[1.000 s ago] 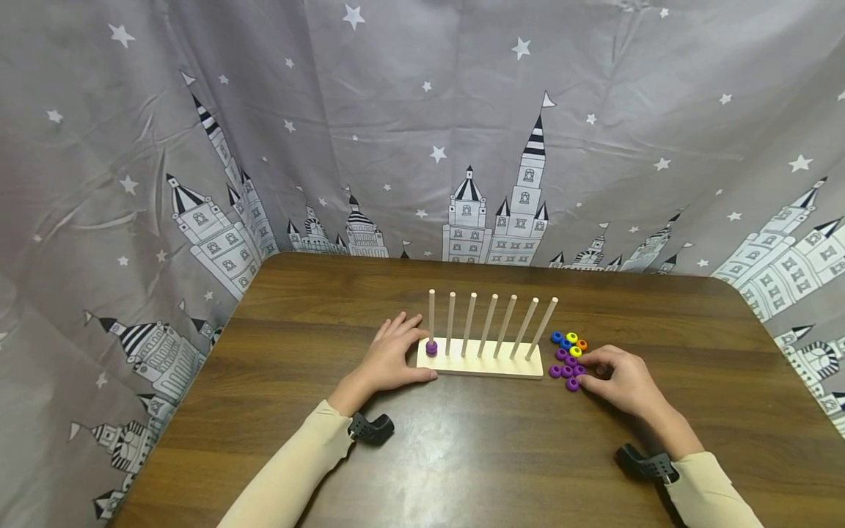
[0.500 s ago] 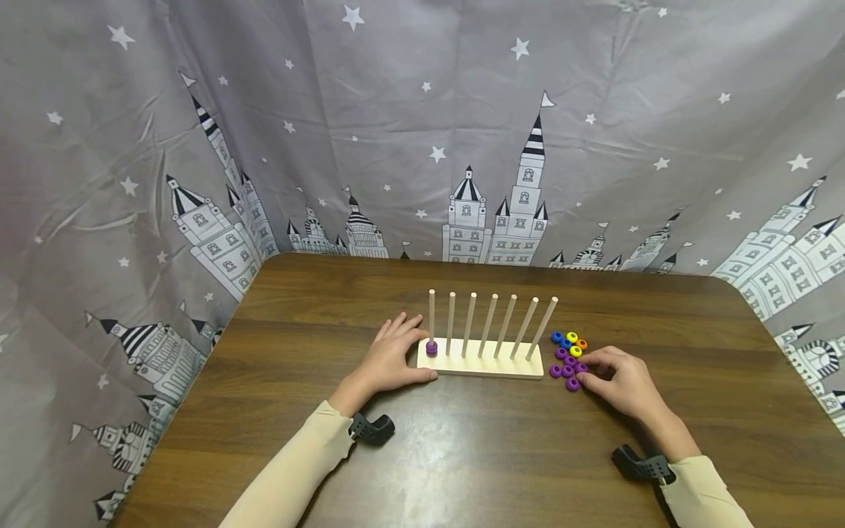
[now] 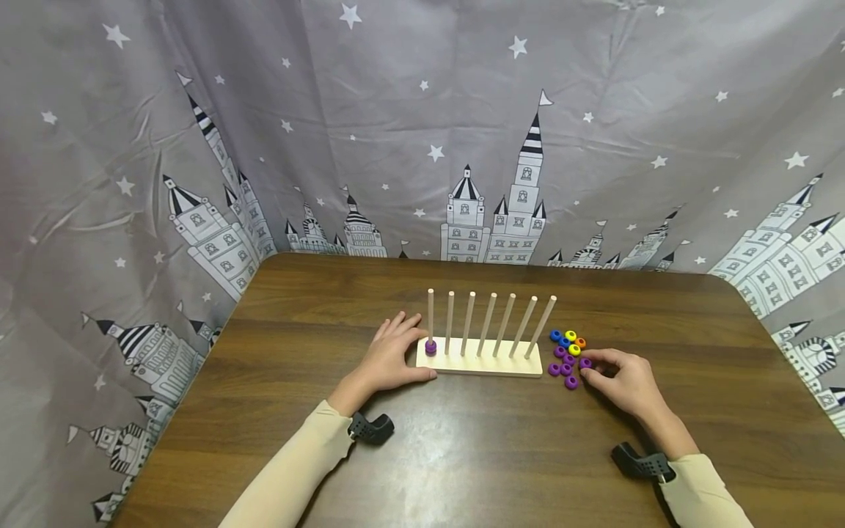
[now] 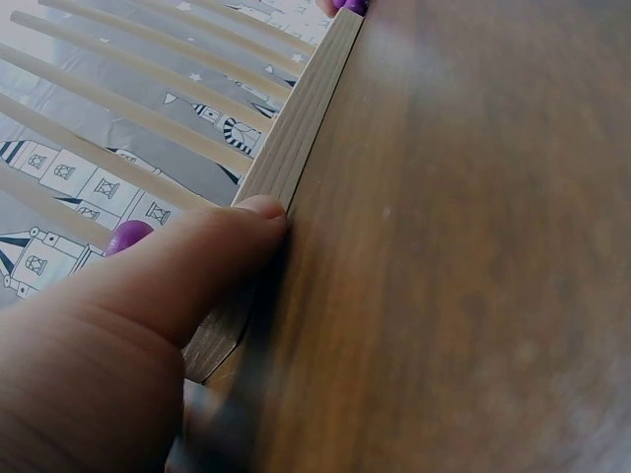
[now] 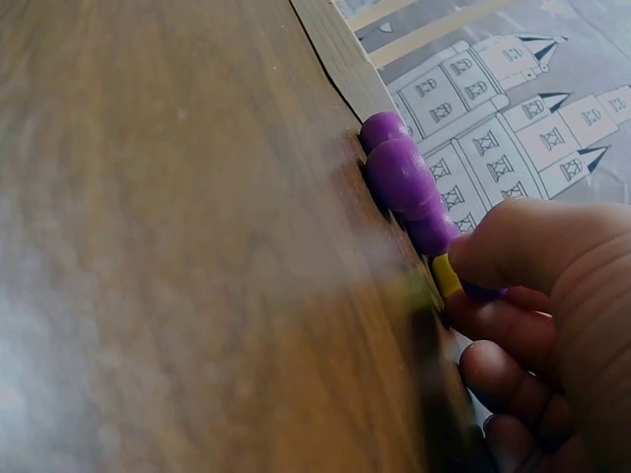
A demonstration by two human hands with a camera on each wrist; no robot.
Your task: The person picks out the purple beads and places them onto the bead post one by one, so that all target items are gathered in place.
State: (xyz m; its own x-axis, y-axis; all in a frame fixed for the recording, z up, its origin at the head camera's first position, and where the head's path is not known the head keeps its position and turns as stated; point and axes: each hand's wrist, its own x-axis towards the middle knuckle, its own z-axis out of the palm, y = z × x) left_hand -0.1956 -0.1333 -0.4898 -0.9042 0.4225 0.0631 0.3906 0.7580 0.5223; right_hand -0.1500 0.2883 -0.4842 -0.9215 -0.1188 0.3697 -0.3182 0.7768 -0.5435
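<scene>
A pale wooden peg stand (image 3: 478, 363) with a row of several upright pegs sits mid-table. Purple beads (image 3: 430, 348) are stacked at the foot of its leftmost peg. My left hand (image 3: 391, 359) holds the stand's left end, thumb against the front edge and fingers behind; the left wrist view shows the thumb (image 4: 212, 241) pressing there. To the right of the stand, my right hand (image 3: 623, 378) pinches a purple bead (image 3: 585, 363) between thumb and forefinger. In the right wrist view, the fingers mostly hide this bead (image 5: 483, 292).
Loose purple beads (image 3: 566, 369) lie between the stand and my right hand. Behind them are blue (image 3: 556, 335), yellow (image 3: 574, 350) and orange beads (image 3: 580, 342). The brown wooden table (image 3: 462, 455) backs onto a grey curtain (image 3: 396, 110) printed with castles.
My right hand has drawn one purple bead slightly right and back, apart from the other purple ones. The left hand and the stand stay in place.
</scene>
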